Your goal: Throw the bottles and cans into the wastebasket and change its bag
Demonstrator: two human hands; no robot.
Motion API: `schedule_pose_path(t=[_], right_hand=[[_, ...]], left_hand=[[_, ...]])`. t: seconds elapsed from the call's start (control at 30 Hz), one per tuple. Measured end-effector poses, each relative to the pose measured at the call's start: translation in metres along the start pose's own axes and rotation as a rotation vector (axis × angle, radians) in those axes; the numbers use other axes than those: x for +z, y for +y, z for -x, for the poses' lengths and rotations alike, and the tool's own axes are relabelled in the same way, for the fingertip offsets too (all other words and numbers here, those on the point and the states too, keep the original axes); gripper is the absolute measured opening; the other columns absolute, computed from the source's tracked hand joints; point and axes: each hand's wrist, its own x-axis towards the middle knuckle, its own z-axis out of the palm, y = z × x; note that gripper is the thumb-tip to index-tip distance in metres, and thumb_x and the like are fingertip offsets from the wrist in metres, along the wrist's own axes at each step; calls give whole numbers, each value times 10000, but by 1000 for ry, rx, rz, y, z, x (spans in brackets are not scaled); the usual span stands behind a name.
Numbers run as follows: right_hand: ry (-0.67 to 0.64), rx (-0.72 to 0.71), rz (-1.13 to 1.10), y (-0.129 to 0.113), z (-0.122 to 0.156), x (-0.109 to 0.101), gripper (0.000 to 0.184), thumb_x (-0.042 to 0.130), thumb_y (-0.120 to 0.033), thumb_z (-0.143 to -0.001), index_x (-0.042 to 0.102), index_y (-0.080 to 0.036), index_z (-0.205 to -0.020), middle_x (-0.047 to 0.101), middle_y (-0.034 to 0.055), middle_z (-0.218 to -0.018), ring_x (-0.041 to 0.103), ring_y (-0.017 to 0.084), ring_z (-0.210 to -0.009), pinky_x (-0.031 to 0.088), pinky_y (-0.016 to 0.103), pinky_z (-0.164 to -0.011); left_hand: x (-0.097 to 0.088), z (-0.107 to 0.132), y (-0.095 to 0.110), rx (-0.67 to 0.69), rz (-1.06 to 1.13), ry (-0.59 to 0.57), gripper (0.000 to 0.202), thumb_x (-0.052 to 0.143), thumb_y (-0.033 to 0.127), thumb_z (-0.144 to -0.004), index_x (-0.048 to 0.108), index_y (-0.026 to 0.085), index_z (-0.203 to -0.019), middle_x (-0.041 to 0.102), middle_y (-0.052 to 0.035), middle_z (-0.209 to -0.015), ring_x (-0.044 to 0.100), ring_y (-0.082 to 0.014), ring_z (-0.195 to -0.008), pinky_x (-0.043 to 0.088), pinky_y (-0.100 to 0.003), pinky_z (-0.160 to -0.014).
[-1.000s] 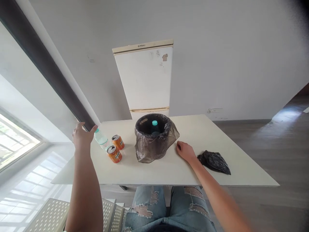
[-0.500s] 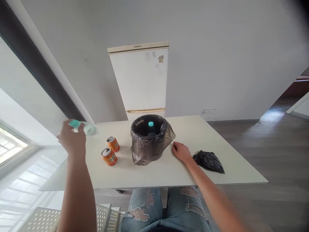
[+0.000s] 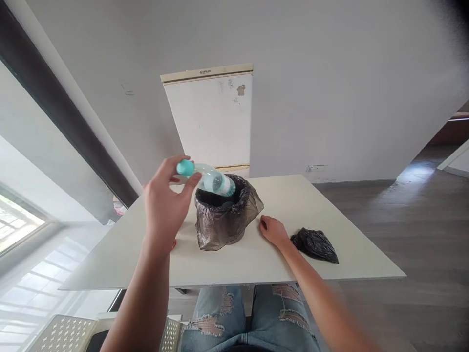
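My left hand (image 3: 164,203) is closed around the neck end of a clear plastic bottle (image 3: 209,179) with a teal cap. The bottle is tilted, its base over the mouth of a bin (image 3: 222,227) lined with a dark plastic bag. Loosely curled, my right hand (image 3: 274,231) rests on the table just right of the bin, with nothing visible in it. Behind my left wrist, only a small red-orange bit of a drink can (image 3: 174,244) shows. The bin's contents are mostly hidden by the bottle and the liner.
On the white table (image 3: 330,210), a crumpled black plastic bag (image 3: 315,244) lies to the right of my right hand. A white refrigerator (image 3: 216,117) stands beyond the table against the grey wall. Perforated chair seats (image 3: 60,332) are at lower left.
My left hand has carried the bottle rightward from the table's left side to above the bin. My left arm now covers most of the two orange cans. The right hand has stayed put.
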Motion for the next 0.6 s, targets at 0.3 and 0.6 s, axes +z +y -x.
schedule_pose_path(t=[0.3,0.6], right_hand=[[-26,2,-31,-2,1,-6,175,461,-229,-1012,613,-196,-933,712,78,-996,604,190,-857,302,289,-681],[-26,4,-40,0,0,-4,191,455,-226,-1013,640,-198,-978,731,71,-1030,647,201,-938,330,290,-713]], left_hand=[[58,-5,-10,7,37,-542,300,718,360,-882,749,328,-1178,757,7,-1031,697,-198,-928,569,-332,-891],[112,-18,-30,164,-186,-905,300,719,281,-803,801,271,-1091,702,-58,-1072,676,-238,-953,535,-344,-866]])
